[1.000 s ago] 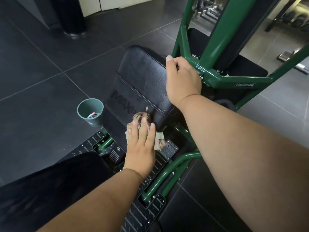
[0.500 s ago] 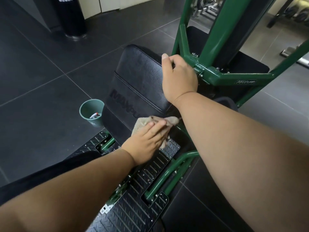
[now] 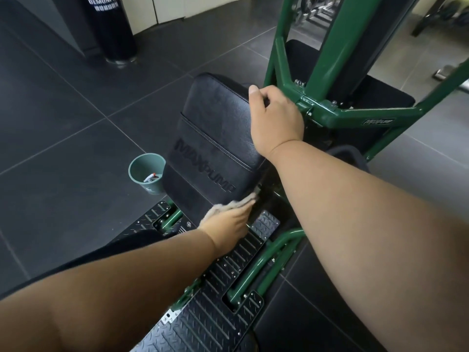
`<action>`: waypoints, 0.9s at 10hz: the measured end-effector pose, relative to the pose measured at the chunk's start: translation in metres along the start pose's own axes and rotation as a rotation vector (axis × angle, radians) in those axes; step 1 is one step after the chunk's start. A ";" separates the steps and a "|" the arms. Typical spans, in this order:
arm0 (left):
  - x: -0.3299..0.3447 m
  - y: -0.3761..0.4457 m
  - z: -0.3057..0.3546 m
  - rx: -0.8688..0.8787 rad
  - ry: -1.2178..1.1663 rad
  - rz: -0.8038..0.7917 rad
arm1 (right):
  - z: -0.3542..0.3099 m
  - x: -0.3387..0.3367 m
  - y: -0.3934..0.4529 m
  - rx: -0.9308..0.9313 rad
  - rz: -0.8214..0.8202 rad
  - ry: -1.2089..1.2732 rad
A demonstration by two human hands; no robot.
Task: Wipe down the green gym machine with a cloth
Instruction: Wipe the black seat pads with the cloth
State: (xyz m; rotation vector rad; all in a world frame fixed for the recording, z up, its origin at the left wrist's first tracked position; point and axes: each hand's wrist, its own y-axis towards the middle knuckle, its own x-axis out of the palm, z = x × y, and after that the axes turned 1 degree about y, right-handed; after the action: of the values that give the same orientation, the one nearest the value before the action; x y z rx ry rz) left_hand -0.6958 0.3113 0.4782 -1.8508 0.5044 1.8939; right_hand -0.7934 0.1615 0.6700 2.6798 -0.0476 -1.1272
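One beige crumpled cloth [image 3: 229, 207] w/ frayed edge

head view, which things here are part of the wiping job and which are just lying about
Job:
cloth, under the left hand
black pad, gripped at its top edge by the right hand
green frame
footplate

Lying about:
green cup on the floor
black bag

L hand [image 3: 229, 223] w/ cloth [image 3: 228, 205] under black pad [image 3: 215, 138]; R hand [image 3: 275, 120] on pad top.
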 end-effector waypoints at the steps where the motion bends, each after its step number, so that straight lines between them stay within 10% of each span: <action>1: 0.010 -0.050 -0.019 0.146 0.445 -0.047 | 0.000 0.002 -0.001 -0.005 0.021 -0.014; 2: 0.019 -0.083 -0.044 0.158 0.385 0.056 | 0.001 0.004 -0.001 -0.030 0.044 -0.037; 5: 0.022 -0.052 -0.001 -0.704 -0.596 0.454 | 0.002 0.006 -0.001 -0.025 0.094 -0.067; 9: -0.082 0.004 -0.120 -0.915 -0.829 0.776 | 0.001 0.006 -0.003 -0.038 0.100 -0.102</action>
State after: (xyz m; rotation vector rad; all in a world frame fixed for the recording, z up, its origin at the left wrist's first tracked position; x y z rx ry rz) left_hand -0.5970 0.2376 0.5555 -1.0420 0.0128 3.5796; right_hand -0.7904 0.1635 0.6647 2.5545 -0.1742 -1.2198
